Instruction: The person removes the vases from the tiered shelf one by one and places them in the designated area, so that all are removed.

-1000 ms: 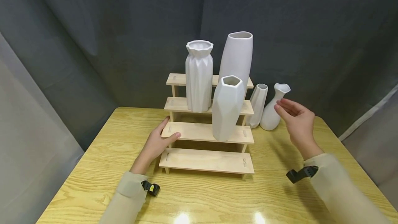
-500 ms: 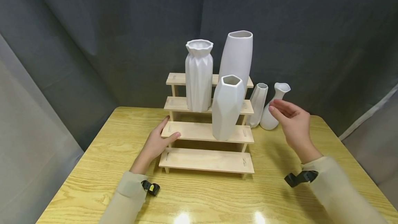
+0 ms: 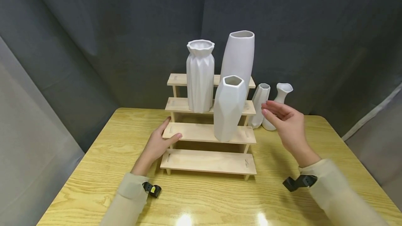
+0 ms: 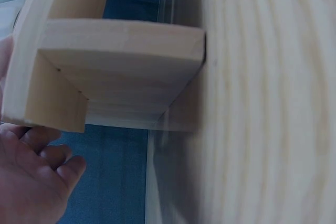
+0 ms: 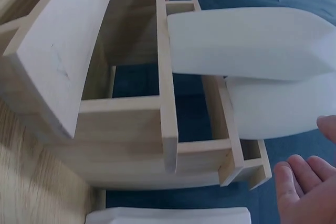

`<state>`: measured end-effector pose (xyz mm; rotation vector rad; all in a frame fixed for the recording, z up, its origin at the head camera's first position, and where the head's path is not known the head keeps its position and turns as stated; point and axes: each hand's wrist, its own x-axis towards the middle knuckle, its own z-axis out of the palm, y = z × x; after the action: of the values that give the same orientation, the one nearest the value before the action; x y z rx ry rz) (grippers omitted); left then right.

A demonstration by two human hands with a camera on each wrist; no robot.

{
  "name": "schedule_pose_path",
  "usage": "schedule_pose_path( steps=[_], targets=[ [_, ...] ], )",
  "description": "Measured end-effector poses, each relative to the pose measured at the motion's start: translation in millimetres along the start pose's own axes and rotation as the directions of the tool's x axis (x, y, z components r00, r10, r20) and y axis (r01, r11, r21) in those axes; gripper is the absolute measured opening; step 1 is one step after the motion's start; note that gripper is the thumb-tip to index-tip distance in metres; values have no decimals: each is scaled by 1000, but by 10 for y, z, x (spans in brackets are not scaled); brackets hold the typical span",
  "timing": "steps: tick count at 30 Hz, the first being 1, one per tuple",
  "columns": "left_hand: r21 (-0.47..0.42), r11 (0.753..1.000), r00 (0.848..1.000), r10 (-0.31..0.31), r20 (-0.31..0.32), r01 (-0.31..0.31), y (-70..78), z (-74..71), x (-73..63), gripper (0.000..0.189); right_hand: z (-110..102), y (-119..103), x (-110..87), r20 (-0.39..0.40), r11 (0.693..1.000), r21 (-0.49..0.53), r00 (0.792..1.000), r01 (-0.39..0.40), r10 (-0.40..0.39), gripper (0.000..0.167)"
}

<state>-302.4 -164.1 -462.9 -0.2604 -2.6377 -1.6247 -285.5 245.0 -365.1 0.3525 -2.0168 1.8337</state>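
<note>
- Table [image 3: 94, 166]: I see its surface extend past the stand on both sides, rear edge at the curtain [image 3: 141, 44].
- Stand [image 3: 207, 161]: four shelves, mid-table; pleated vase [image 3: 200, 79] and faceted vase [image 3: 228, 111] on the middle two, tall vase [image 3: 238, 55] behind.
- Slim vase [image 3: 259, 105], flared vase [image 3: 281, 95]: right of the stand.
- Left hand [image 3: 157, 144]: grips the stand's left end.
- Right hand [image 3: 290, 125]: fingers relaxed, holding nothing; shifted left, now partly covering the flared vase.
- Yellow mark [image 3: 153, 190], left wrist camera [image 3: 156, 193]: illegible to me.
</note>
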Motion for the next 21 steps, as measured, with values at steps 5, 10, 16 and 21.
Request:
schedule_pose_path(
  steps=[5, 10, 16, 21],
  targets=[
    [7, 1000, 1000, -3, -3, 3, 0, 3, 1, 96, 63, -32, -16, 36, 999, -39, 999, 6, -4, 40],
    [11, 1000, 1000, -11, 0, 11, -11, 3, 1, 96, 120, -35, -26, 79, 1000, -15, 997, -7, 8, 42],
    [16, 1000, 1000, -8, 0, 8, -25, 1, 8, 97, 200, -50, -36, 118, 1000, 14, 993, -9, 7, 44],
    [16, 1000, 1000, -7, 1, 7, -26, 2, 11, 97, 272, -59, -45, 139, 996, 90, 990, -1, -11, 46]
  ],
)
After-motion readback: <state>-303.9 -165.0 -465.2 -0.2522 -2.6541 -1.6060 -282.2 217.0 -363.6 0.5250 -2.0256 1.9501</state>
